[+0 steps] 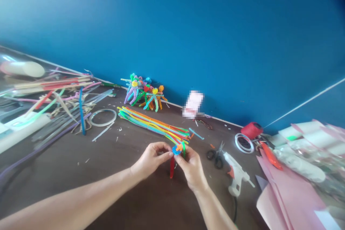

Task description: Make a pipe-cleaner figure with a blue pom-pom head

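Observation:
Near the front middle of the table, my two hands meet around a small pipe-cleaner piece (176, 150) with a blue coil, an orange bit, and green and red strands. The fingertips of my left hand (157, 156) pinch it at the blue coil. My right hand (190, 165) grips its other side, with a green strand by the fingers and a red strand hanging between the hands. Just beyond them lies a bundle of colourful pipe cleaners (155, 124). Several finished pipe-cleaner figures (145, 93) stand behind the bundle, close to the blue wall.
To the right lie black scissors (216, 155), a white glue gun (235, 174), rolls of tape (244, 143), a red thread spool (252, 129) and pink paper sheets (288, 183). On the left are a clear ring (102, 118) and a heap of loose pipe cleaners and sticks (59, 111).

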{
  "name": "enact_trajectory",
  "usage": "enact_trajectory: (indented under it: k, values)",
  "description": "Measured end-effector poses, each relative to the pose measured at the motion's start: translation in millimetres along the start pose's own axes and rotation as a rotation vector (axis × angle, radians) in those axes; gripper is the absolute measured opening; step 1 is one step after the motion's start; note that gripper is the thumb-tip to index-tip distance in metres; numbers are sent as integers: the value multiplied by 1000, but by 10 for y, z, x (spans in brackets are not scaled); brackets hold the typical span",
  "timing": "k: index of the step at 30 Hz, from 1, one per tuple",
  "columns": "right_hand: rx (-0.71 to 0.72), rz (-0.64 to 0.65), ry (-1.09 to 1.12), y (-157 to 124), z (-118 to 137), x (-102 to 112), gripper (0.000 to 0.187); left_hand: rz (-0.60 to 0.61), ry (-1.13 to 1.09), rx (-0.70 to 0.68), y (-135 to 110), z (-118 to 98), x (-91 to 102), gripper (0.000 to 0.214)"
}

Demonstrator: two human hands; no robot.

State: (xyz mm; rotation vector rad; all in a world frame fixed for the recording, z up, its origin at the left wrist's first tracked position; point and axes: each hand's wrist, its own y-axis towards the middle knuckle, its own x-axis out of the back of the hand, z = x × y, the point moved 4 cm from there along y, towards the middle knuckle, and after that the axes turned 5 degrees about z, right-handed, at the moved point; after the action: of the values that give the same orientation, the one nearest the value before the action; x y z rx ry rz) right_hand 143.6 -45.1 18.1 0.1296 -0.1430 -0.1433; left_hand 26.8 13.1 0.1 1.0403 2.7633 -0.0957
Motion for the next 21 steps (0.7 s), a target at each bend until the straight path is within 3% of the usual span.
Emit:
enact_trajectory:
  k: [8,21]
  values:
    - [-2,8,56,3,-40,3,14,16,-9,14,-1,43,-7,24]
    - [27,-42,-112,-1,-17,-1,11,-39,61,-11,5,96,18,24]
